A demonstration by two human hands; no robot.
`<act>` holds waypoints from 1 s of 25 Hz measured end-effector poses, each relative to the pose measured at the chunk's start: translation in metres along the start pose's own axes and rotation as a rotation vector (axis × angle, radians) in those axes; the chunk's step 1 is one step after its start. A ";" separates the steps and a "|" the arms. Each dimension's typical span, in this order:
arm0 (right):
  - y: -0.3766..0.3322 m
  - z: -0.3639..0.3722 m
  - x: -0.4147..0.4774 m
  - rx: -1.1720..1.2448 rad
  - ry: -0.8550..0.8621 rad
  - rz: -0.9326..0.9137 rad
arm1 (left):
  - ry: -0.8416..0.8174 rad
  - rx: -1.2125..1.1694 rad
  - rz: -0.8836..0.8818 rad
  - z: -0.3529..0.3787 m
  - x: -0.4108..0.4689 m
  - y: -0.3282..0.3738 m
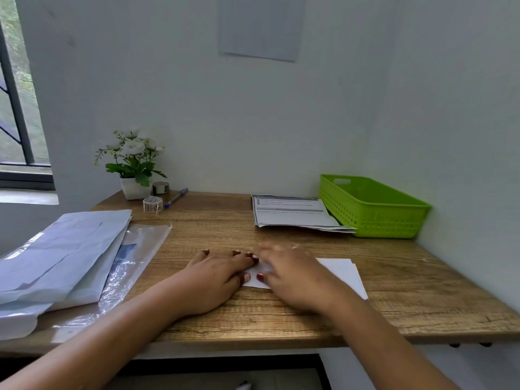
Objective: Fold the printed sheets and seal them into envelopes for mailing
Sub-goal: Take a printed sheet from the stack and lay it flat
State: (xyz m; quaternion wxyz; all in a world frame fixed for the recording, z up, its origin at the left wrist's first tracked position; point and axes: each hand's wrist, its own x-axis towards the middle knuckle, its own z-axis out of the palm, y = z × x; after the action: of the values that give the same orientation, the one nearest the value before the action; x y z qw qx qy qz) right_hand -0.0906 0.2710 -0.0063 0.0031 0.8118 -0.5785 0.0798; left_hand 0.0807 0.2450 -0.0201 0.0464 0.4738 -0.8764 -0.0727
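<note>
A folded white sheet (pixel 342 273) lies flat on the wooden desk (pixel 213 229) near the front edge. My left hand (pixel 216 280) lies flat with straight fingers on the sheet's left end. My right hand (pixel 295 274), blurred, presses flat on the middle of the same sheet, fingers spread. A stack of printed sheets (pixel 292 213) lies at the back right. A pile of pale blue envelopes (pixel 64 254) lies at the left on a clear plastic sleeve (pixel 135 254).
A green plastic basket (pixel 374 204) stands in the back right corner against the wall. At the back left stand a potted white flower (pixel 133 164), two tape rolls (pixel 152 204) and a blue pen (pixel 176 197).
</note>
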 end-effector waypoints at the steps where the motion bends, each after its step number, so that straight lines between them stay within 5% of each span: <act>1: -0.007 0.008 0.000 0.055 -0.031 -0.007 | 0.007 0.002 -0.007 0.000 0.000 0.001; 9: 0.011 0.008 -0.004 0.102 -0.256 0.106 | -0.125 0.142 -0.073 -0.017 0.005 0.011; 19: 0.067 -0.004 -0.056 0.107 -0.256 0.290 | -0.178 0.162 -0.150 -0.023 -0.009 -0.012; 23: 0.054 -0.012 -0.057 -0.121 -0.179 0.475 | -0.164 0.175 -0.150 -0.024 -0.011 -0.006; 25: 0.033 -0.009 -0.049 -0.081 -0.119 0.417 | -0.145 0.194 -0.149 -0.021 -0.006 0.002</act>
State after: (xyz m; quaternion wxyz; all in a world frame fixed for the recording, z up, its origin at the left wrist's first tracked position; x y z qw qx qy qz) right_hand -0.1384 0.3071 -0.0072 -0.0152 0.6771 -0.7357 0.0073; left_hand 0.0858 0.2490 0.0012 -0.0684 0.5332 -0.8429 -0.0249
